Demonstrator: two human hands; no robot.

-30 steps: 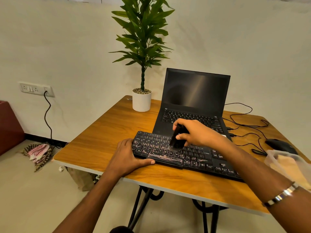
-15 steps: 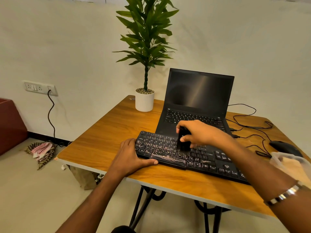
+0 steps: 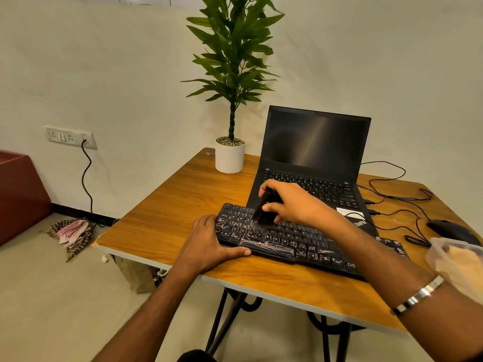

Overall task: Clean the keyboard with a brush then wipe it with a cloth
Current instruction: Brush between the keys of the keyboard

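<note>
Brushing stage underway; wiping not yet begun. Keyboard lying centre frame on the counter, long axis running from centre-left down toward lower right, near edge close to the counter's front edge. Right hand curling fingers and thumb round a black brush, bristles pointing down and touching the keys at the keyboard's left-centre rows. Left hand resting flat at the keyboard's left end, fingers relaxed, thumb lying along the front edge — steadying, gripping nothing.

Judging the next stroke: unbrushed length lying mostly to the right of the brush, toward lower right, so travel following the long axis. Laptop sitting just behind the keyboard, limiting room upward in frame. Clear container at right edge holding something tan — possibly the cloth, cannot confirm. Mouse and cables crowding the right side; open counter remaining at left.
</note>
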